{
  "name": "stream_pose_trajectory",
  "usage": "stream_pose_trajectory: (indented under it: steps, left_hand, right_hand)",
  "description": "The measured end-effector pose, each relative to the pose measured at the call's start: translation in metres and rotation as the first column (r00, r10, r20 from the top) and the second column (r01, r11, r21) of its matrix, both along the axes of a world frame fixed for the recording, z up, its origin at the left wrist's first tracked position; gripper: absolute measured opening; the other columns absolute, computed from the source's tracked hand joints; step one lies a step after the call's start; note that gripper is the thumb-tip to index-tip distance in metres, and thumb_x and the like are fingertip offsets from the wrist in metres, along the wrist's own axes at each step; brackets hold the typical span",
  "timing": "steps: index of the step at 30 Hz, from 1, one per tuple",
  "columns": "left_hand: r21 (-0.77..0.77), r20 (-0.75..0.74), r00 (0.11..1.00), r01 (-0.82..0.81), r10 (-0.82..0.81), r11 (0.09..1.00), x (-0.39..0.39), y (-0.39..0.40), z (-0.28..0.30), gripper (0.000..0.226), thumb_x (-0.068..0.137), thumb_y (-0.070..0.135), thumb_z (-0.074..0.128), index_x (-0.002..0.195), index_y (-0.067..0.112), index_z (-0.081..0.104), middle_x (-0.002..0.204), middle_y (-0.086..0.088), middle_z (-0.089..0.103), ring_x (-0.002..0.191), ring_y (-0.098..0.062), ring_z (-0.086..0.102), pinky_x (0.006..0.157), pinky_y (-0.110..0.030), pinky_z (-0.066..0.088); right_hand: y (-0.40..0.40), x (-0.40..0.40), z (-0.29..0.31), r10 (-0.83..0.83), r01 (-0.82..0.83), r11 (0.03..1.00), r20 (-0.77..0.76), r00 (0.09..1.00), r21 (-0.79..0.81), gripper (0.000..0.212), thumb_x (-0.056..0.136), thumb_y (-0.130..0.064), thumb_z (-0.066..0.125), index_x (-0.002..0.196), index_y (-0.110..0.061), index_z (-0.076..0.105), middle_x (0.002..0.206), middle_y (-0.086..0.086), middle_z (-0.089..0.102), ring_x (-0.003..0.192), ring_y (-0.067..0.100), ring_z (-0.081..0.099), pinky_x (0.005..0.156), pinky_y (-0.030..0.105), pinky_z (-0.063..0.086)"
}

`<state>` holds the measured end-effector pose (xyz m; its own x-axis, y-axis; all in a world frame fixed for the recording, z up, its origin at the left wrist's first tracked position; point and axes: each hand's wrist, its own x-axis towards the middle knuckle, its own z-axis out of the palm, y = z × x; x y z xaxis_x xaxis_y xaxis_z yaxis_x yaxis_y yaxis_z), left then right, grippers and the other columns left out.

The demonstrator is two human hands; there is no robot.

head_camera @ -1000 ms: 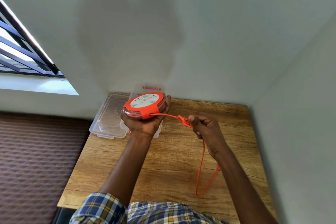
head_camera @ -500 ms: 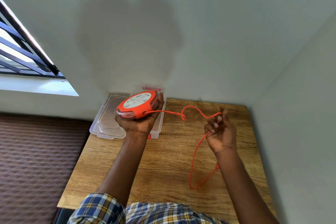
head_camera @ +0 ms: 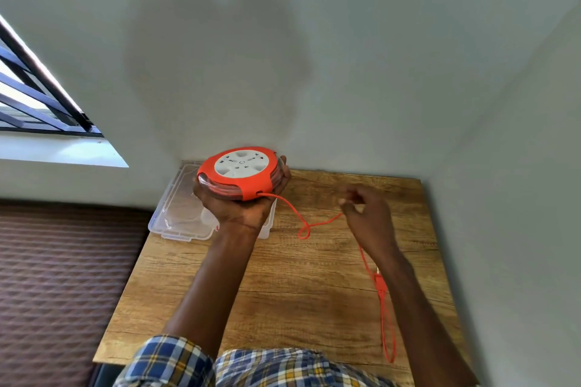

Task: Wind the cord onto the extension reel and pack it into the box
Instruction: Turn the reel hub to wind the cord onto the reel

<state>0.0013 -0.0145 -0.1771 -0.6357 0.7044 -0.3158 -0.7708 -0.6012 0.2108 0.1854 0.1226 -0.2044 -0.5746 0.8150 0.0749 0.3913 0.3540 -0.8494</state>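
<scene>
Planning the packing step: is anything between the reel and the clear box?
Nothing visible. The left hand holds the reel directly above the open box; only the unwound cord trails right toward the right hand.

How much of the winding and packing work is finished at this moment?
Much cord already sits wound inside the reel, which the left hand holds. The right hand pinches the loose cord; a kinked stretch and the plug still lie on the table. The clear box holds no reel yet.

wooden table [head_camera: 283,292], barred window [head_camera: 37,97], grey wall [head_camera: 314,41].
</scene>
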Motion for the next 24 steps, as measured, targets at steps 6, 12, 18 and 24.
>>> stream_pose_trajectory:
  steps: [6, 12, 18, 24]
  left_hand:
    - [0.058, -0.021, 1.0, -0.014, 0.015, 0.998, 0.001, 0.006, 0.003, 0.097, 0.083, 0.076, 0.047, 0.157, 0.014, 0.048, 0.158, -0.031, 0.046, 0.142, -0.062, 0.042, 0.115, -0.075, 0.028]
    - [0.008, -0.033, 0.992, -0.122, 0.122, 0.993, -0.013, -0.016, -0.004, 0.091, 0.083, 0.072, 0.045, 0.152, 0.014, 0.053, 0.152, -0.032, 0.053, 0.134, -0.063, 0.051, 0.106, -0.081, 0.034]
    - [0.031, -0.14, 0.99, -0.028, 0.032, 0.999, -0.009, -0.032, -0.003, 0.094, 0.086, 0.077, 0.044, 0.156, 0.014, 0.05, 0.154, -0.027, 0.052, 0.131, -0.058, 0.056, 0.111, -0.077, 0.031]
    - [-0.068, -0.359, 0.883, 0.298, -0.302, 0.952, -0.007, -0.044, 0.008, 0.084, 0.096, 0.082, 0.034, 0.145, 0.019, 0.06, 0.144, -0.018, 0.062, 0.135, -0.044, 0.055, 0.11, -0.074, 0.036]
  right_hand:
    - [-0.042, -0.022, 0.026, 0.614, -0.637, 0.646, -0.208, 0.761, -0.421, 0.024, 0.101, -0.029, 0.067, 0.123, -0.02, 0.069, 0.1, 0.001, 0.08, 0.1, 0.013, 0.074, 0.091, 0.027, 0.056]
    - [-0.033, -0.007, 0.003, 0.283, -0.294, 0.824, -0.099, 0.954, -0.485, 0.026, 0.09, -0.048, 0.077, 0.091, -0.022, 0.073, 0.056, 0.003, 0.064, 0.047, 0.016, 0.054, 0.06, 0.033, 0.048]
    - [-0.019, -0.006, 0.009, -0.069, 0.006, 0.984, 0.346, 0.936, 0.178, 0.036, 0.099, -0.056, 0.056, 0.085, -0.027, 0.072, 0.08, -0.009, 0.073, 0.082, 0.018, 0.071, 0.069, 0.034, 0.052]
    - [-0.043, -0.024, 0.068, 0.295, -0.215, 0.9, -0.169, 0.94, 0.379, 0.037, 0.095, -0.006, 0.067, 0.124, -0.029, 0.069, 0.127, -0.01, 0.064, 0.121, 0.007, 0.059, 0.097, 0.024, 0.048]
